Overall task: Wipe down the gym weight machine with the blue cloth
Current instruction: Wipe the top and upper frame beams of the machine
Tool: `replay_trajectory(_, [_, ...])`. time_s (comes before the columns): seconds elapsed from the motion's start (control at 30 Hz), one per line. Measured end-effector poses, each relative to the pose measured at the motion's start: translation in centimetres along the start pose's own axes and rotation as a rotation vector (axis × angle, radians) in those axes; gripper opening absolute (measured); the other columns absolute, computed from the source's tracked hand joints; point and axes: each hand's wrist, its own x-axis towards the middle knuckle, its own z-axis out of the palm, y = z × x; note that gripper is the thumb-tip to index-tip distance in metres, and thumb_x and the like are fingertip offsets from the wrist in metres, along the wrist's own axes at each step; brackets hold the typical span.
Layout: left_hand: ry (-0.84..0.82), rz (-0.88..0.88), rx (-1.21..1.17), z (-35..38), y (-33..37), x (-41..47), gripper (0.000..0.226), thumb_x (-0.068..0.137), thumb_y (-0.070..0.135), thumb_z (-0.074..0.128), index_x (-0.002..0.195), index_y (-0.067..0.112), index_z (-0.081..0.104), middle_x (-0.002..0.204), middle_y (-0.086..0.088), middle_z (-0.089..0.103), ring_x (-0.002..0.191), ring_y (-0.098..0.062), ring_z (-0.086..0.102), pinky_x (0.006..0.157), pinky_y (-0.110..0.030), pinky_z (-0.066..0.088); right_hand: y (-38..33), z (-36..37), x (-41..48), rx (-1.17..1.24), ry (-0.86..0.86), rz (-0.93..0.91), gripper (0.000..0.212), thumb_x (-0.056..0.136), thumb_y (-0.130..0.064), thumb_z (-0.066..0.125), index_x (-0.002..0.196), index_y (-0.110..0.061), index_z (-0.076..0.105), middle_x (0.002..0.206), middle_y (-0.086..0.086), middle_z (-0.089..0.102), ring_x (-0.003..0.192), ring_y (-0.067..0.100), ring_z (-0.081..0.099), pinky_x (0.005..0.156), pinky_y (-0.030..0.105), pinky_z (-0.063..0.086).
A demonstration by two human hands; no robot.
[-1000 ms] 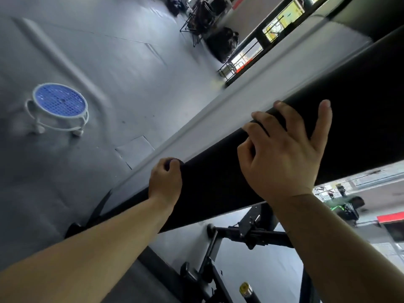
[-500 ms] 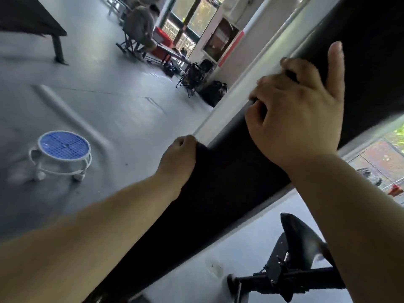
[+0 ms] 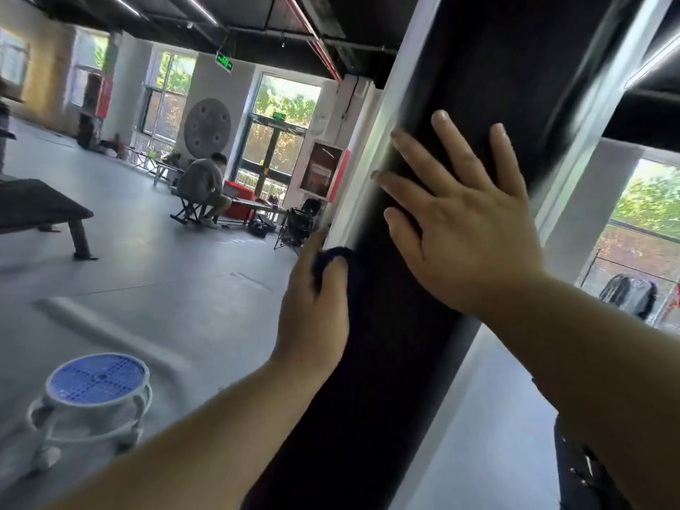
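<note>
- The left hand [image 3: 315,303] is gripping the bunched blue cloth [image 3: 330,257] at the machine pad [image 3: 390,362] edge.
- The right hand [image 3: 467,233] is pressing flat, fingers spread.
- Bunched this small, the cloth is likely missing patches.

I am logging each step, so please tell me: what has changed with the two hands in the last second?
The right hand let go of the edge of the black pad; its fingers, curled over it before, now lie flat on the pad. The left hand still grips the blue cloth at the pad's edge.
</note>
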Motion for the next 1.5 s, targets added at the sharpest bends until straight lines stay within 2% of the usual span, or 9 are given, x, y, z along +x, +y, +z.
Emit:
replay_trajectory(0.13, [-0.019, 0.146, -0.005, 0.1, -1.5, -0.2, 0.035, 0.092, 0.044, 0.039, 0.126, 0.048, 0.047, 0.132, 0.016, 0.054, 0.117, 0.007, 0.049, 0.09, -0.004, 0.037, -0.8, 0.5, -0.3, -0.037, 0.015, 0.041, 0.05, 0.103, -0.043, 0.022, 0.141, -0.029, 0.051, 0.16, -0.003, 0.028, 0.151, 0.026, 0.011, 0.119, 0.056, -0.001])
replay_trajectory(0.33, [-0.045, 0.077, 0.101, -3.0, -6.7, -7.1, 0.04, 0.089, 0.052, 0.039, 0.129, 0.054, 0.035, 0.146, 0.017, 0.041, 0.129, 0.012, 0.037, 0.097, 0.002, 0.028, -2.3, 1.1, -1.6, -0.049, 0.018, 0.084, 0.048, 0.104, -0.043, 0.023, 0.141, -0.031, 0.05, 0.161, -0.001, 0.025, 0.151, 0.029, 0.01, 0.119, 0.058, 0.0])
replay_trajectory(0.5, [0.003, 0.049, -0.073, -0.5, -2.0, 0.1, 0.037, 0.091, 0.041, 0.042, 0.125, 0.036, 0.055, 0.127, 0.009, 0.057, 0.116, -0.008, 0.054, 0.1, -0.028, 0.046, -2.1, 0.9, -2.0, -0.056, -0.006, 0.068, 0.049, 0.103, -0.043, 0.022, 0.145, -0.032, 0.045, 0.163, -0.003, 0.02, 0.152, 0.028, 0.006, 0.12, 0.057, -0.002])
replay_trajectory(0.67, [0.018, -0.031, 0.01, -2.9, -8.1, -7.7, 0.033, 0.087, 0.042, 0.036, 0.117, 0.054, 0.045, 0.139, 0.016, 0.05, 0.125, 0.004, 0.046, 0.103, -0.009, 0.037, -2.6, 1.4, -3.4, -0.048, 0.015, 0.055, 0.047, 0.104, -0.041, 0.028, 0.146, -0.029, 0.045, 0.162, -0.001, 0.023, 0.151, 0.031, 0.011, 0.119, 0.058, 0.001])
replay_trajectory(0.87, [0.059, -0.213, -0.037, -2.5, -7.3, -6.4, 0.035, 0.1, 0.031, 0.039, 0.133, 0.035, 0.051, 0.131, 0.003, 0.056, 0.118, -0.014, 0.054, 0.104, -0.036, 0.045, -4.1, 1.3, -4.9, -0.011, -0.023, 0.093, 0.047, 0.102, -0.038, 0.031, 0.148, -0.03, 0.041, 0.163, 0.0, 0.019, 0.151, 0.031, 0.008, 0.118, 0.056, -0.002])
replay_trajectory(1.13, [0.106, -0.102, 0.022, -3.3, -10.4, -11.5, 0.029, 0.097, 0.037, 0.038, 0.124, 0.045, 0.046, 0.133, 0.018, 0.047, 0.113, 0.018, 0.044, 0.098, -0.007, 0.039, -4.0, 0.9, -8.7, 0.028, -0.118, -0.01, 0.048, 0.102, -0.029, 0.034, 0.15, -0.033, 0.037, 0.162, 0.0, 0.021, 0.151, 0.03, 0.01, 0.12, 0.055, 0.003])
replay_trajectory(1.23, [0.083, -0.171, 0.087, -3.7, -10.6, -11.2, 0.034, 0.1, 0.024, 0.04, 0.132, 0.029, 0.051, 0.133, 0.009, 0.05, 0.11, 0.004, 0.052, 0.086, -0.006, 0.042, -3.9, 0.7, -9.5, 0.106, -0.072, 0.068, 0.05, 0.101, -0.025, 0.038, 0.151, -0.03, 0.034, 0.163, 0.003, 0.018, 0.151, 0.031, 0.007, 0.121, 0.055, 0.007])
replay_trajectory(1.33, [0.083, -0.039, 0.048, -1.6, -5.8, -6.2, 0.035, 0.1, 0.028, 0.043, 0.134, 0.026, 0.05, 0.134, 0.004, 0.05, 0.114, -0.008, 0.051, 0.091, -0.017, 0.044, -3.2, -0.1, -10.1, 0.27, -0.027, 0.222, 0.06, 0.098, -0.013, 0.045, 0.155, -0.022, 0.026, 0.165, 0.008, 0.009, 0.152, 0.029, 0.001, 0.121, 0.054, 0.013])
replay_trajectory(1.5, [-0.036, 0.567, 0.308, 0.9, -3.2, -4.0, 0.052, 0.093, 0.037, 0.046, 0.142, 0.02, 0.043, 0.156, -0.013, 0.026, 0.146, -0.027, 0.025, 0.116, -0.046, 0.032, -1.2, -1.7, -9.4, 0.414, -0.002, 0.458, 0.069, 0.099, -0.023, 0.048, 0.157, -0.017, 0.011, 0.165, 0.0, 0.002, 0.152, 0.017, 0.0, 0.122, 0.038, 0.012])
